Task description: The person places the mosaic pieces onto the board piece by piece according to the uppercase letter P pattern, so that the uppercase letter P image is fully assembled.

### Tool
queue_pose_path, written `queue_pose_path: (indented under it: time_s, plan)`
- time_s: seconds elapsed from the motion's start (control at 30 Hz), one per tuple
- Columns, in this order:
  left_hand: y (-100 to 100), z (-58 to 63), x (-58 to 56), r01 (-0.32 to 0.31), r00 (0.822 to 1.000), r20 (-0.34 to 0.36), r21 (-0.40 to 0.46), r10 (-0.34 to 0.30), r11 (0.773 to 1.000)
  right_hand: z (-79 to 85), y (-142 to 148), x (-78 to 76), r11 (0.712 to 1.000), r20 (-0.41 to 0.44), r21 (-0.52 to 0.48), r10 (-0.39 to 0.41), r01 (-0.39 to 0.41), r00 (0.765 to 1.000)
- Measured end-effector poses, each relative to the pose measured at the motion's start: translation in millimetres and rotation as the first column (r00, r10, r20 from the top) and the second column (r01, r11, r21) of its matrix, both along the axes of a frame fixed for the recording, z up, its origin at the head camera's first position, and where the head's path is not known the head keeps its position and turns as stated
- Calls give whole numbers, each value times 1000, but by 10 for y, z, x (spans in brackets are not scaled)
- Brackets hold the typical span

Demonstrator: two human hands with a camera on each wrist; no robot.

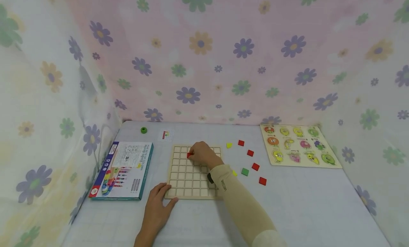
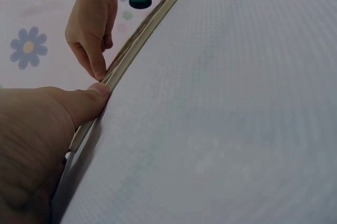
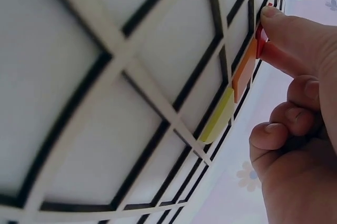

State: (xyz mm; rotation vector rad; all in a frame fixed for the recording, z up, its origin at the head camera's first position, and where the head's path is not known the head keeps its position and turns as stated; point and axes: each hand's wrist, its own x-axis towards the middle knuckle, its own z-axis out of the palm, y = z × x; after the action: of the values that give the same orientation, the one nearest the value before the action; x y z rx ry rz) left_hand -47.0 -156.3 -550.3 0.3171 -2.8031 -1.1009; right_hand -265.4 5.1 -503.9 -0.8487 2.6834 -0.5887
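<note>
My right hand [image 1: 204,154] is over the far part of a wooden grid board [image 1: 189,176], a dark band at its wrist. In the right wrist view, its thumb and forefinger pinch a red square tile [image 3: 260,41] at the grid, the other fingers curled in. Beside that tile sit an orange tile [image 3: 244,71] and a yellow tile [image 3: 218,116]. My left hand [image 1: 158,206] touches the near left corner of the board, fingers at the left side and thumb along the front edge. The left wrist view shows that thumb [image 2: 89,100] lying straight against the rim.
Right of the board lie several loose red tiles [image 1: 255,166], a green tile [image 1: 245,172] and a yellow piece [image 1: 229,145]. A fruit puzzle board [image 1: 300,146] lies back right. On the left are a boxed toy [image 1: 126,172], a green ring [image 1: 143,130] and a small pattern card [image 1: 166,135].
</note>
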Motion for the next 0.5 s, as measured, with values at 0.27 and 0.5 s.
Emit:
queue_pose_path:
  time_s: [0.27,0.5]
  plan:
    - [27,-3,-9,-5,1000,12,-1,5,1000,-18,17,-3,1000,5,7,-3,3,1000]
    - [8,13,-6,-5,1000,-1,-4,5,1000,15,-17,1,1000,-10,3,14,-14,1000]
